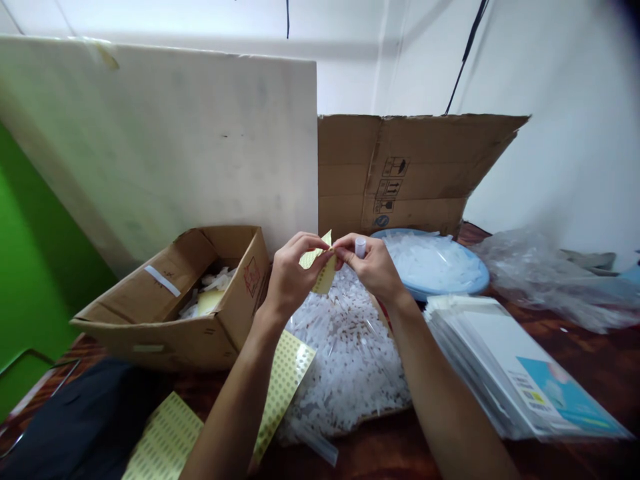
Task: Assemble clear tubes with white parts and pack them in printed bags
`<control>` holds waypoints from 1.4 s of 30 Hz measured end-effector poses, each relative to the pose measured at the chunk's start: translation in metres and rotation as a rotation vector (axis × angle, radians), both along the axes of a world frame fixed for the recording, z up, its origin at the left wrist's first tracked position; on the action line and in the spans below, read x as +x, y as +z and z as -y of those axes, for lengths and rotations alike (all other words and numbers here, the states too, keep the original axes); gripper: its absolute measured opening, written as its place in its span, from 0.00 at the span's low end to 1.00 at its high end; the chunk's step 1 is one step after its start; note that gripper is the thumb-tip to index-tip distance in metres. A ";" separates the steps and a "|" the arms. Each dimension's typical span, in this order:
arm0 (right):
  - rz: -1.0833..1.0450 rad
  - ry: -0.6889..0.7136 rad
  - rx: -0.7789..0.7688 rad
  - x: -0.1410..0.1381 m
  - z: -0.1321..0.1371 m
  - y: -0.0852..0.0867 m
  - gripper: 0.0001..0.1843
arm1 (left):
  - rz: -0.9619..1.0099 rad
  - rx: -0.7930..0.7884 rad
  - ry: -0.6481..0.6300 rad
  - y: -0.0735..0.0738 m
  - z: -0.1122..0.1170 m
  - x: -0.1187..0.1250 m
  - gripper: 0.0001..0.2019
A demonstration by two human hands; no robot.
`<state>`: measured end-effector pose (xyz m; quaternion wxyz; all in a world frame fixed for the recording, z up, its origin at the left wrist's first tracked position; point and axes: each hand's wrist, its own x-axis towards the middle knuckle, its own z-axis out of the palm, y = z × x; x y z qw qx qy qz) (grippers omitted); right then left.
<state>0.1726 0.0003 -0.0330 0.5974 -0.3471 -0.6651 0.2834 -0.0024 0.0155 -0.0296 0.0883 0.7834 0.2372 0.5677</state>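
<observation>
My left hand [291, 275] pinches a small yellow sticker sheet [320, 270] held up above a clear bag of small white plastic parts [345, 360]. My right hand [373, 267] pinches the sheet's right edge and also holds a small white cylindrical piece [361, 247] between its fingers. Both hands meet at chest height over the bag. Two larger yellow dotted sheets [283, 387] lie on the table under my left forearm.
An open cardboard box [165, 313] with white scraps stands at the left. A blue round tray [475, 283] of white pieces sits behind, a stack of clear packaging sleeves [515, 367] at the right, crumpled plastic [545, 273] beyond, a flattened carton [400, 173] against the wall.
</observation>
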 end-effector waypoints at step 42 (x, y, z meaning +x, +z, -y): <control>0.489 -0.315 0.318 -0.006 -0.008 -0.015 0.12 | 0.071 -0.421 -0.199 0.007 0.012 0.004 0.08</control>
